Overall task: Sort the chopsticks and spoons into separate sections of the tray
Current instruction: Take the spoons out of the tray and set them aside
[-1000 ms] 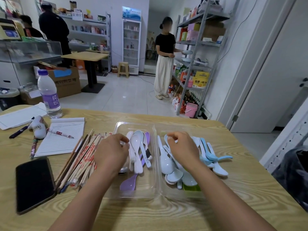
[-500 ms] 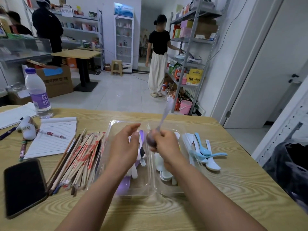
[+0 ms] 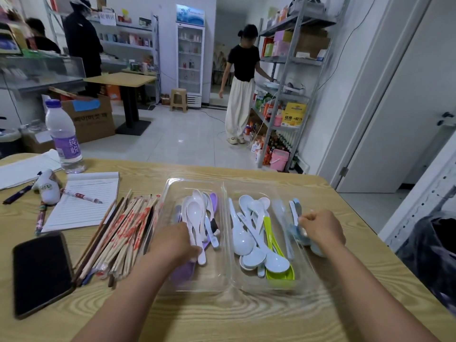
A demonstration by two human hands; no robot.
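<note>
Half a second ago the right hand (image 3: 322, 229) held a spoon upright over the middle of the tray (image 3: 223, 296); it has since swung out past the tray's right wall, and the left hand (image 3: 172, 243) has dropped from above the left section down into it. The right hand now has its fingers curled round a pale blue spoon (image 3: 299, 234) in the loose group lying on the table (image 3: 222, 322) just beside the tray's right side, likely to carry it into a section. The left hand lies curled over the near ends of the white and purple spoons (image 3: 197, 218) in the left section; whether it grips one or only steadies the pile cannot be told, since its fingers are hidden. The right section holds more white spoons and a green spoon (image 3: 271, 243), handles pointing toward the table's far edge. So both sections carry spoons, and no chopstick shows in either. The chopsticks (image 3: 121, 233), many in red-printed paper sleeves, lie fanned on the table against the tray's left wall, unsorted; one section would probably have to be cleared for them. Further left sit a black phone (image 3: 40, 274) at the near left corner, a lined notepad (image 3: 82, 201) with a pen, and a water bottle (image 3: 64, 138) near the far edge.
</note>
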